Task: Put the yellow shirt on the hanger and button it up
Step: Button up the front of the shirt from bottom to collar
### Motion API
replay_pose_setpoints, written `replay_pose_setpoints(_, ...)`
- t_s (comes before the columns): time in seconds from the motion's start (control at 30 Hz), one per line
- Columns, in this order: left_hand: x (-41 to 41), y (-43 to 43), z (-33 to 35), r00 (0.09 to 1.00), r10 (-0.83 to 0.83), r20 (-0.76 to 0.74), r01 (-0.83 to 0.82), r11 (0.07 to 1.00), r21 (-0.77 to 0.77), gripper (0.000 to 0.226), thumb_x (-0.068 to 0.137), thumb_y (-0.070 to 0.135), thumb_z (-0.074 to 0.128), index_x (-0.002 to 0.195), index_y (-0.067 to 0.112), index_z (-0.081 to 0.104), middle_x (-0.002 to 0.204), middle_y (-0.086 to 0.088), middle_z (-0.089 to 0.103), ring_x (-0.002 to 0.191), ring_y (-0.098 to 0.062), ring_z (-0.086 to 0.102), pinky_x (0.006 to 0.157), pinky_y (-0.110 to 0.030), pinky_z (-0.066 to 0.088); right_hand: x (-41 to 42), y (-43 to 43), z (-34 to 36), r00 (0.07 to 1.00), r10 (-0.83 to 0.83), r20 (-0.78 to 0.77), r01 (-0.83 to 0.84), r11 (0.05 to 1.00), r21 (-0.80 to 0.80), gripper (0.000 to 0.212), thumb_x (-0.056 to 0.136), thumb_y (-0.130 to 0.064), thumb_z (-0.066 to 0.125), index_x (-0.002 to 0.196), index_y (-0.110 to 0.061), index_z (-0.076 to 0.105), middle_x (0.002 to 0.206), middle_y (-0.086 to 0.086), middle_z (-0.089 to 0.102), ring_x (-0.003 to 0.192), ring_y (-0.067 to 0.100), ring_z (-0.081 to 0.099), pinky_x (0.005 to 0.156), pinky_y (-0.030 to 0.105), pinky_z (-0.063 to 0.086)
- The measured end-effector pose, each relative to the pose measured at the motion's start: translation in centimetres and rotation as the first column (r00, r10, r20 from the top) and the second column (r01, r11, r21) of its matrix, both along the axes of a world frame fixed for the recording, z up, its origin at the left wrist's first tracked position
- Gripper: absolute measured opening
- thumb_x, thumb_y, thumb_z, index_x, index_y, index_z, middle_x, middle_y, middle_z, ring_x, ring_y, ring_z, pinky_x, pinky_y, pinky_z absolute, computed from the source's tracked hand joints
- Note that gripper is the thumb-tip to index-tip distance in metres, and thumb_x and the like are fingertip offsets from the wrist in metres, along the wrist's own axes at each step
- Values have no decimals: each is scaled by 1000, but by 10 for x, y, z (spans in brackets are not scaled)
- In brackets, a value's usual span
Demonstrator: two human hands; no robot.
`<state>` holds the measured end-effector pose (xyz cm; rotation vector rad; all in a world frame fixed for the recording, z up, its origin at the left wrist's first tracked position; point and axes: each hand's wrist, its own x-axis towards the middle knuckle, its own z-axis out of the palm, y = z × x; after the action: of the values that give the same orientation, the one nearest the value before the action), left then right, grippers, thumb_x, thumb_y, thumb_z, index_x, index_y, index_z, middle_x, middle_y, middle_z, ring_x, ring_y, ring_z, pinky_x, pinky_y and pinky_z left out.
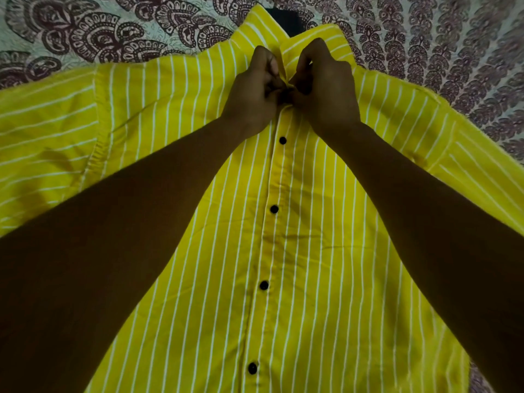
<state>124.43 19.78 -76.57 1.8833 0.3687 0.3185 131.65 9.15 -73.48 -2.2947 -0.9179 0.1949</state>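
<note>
Head view. A yellow shirt (326, 251) with thin white stripes lies front-up and spread flat on a paisley-printed bedspread (113, 29). Its collar (255, 26) points away from the person and its sleeves reach toward the left and right edges of the view; the bed's own edges are not visible. Four black buttons (274, 209) run down the closed placket (269, 245) and sit fastened. The left hand (255, 92) and right hand (326, 86) meet at the top of the placket, just below the collar. Both sets of fingers (276, 86) are curled and pinch the two front edges of the cloth together. Whether a button lies between them cannot be told. A dark object (285, 21) shows at the collar opening, too hidden to identify. Both forearms (141, 222) cross over the shirt front.
</note>
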Motion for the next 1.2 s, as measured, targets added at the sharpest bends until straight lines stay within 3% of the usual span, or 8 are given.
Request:
replay_pose_setpoints(0.2,4,2,-1,997,59,-50,-64,992,-104,40,77,-10,48,79,25,28,77,-19,55,72,-24,53,61,-28,42,-3,3,1,991,84,108,-79,995,-56,34,69,-11,64,100,-4,51,86,9,66,78,30,60,65,37,40)
replay_pose_setpoints(0.4,3,3,6,994,82,-77,-88,993,-74,38,77,-6,51,79,25,28,78,-24,58,68,-23,54,59,-31,43,-5,2,-1,955,127,268,-113,991,-65,32,72,-15,58,100,-2,51,81,11,64,74,36,58,59,34,30)
replay_pose_setpoints(0.53,-5,-4,16,1000,17,-14,-14,974,226,24,77,3,47,100,10,47,78,-16,63,70,-26,59,63,-41,47,-7,-1,-8,993,14,120,-25,996,89,27,66,-15,62,88,-9,47,72,8,61,62,28,57,56,36,39)
replay_pose_setpoints(0.6,-11,-6,15,998,18,59,-47,842,537,34,81,11,47,113,8,55,103,-14,62,95,-27,53,81,-41,43,-7,-1,-7,998,-55,18,49,975,215,34,63,-10,64,82,-22,38,66,7,58,54,21,53,52,31,38)
replay_pose_setpoints(0.67,-13,0,12,995,7,101,-74,726,684,38,83,19,48,119,15,59,123,-8,57,116,-22,41,96,-33,29,-8,-1,-5,995,-91,-40,99,942,322,44,62,-6,64,78,-30,30,64,8,57,52,21,52,49,30,37)
replay_pose_setpoints(0.87,0,13,26,996,-93,2,62,678,733,32,86,24,54,116,18,61,115,-1,63,117,-24,47,99,-28,12,-13,-4,-5,977,-139,-163,203,846,493,46,64,-1,66,79,-28,31,66,17,61,59,25,61,56,36,48)
replay_pose_setpoints(1.03,8,18,27,996,-3,-84,64,666,743,23,84,28,62,105,22,65,117,-9,53,124,-33,36,101,-30,16,-12,-4,-9,974,-165,-153,219,854,472,50,64,1,67,76,-30,30,64,9,63,60,20,65,59,39,52)
replay_pose_setpoints(1.2,9,14,31,998,1,-55,43,625,779,22,82,31,62,99,19,67,110,-4,60,125,-22,38,100,-37,14,-12,-6,-12,975,-199,-103,224,867,444,50,66,-1,67,75,-33,29,65,2,63,63,18,65,60,39,52)
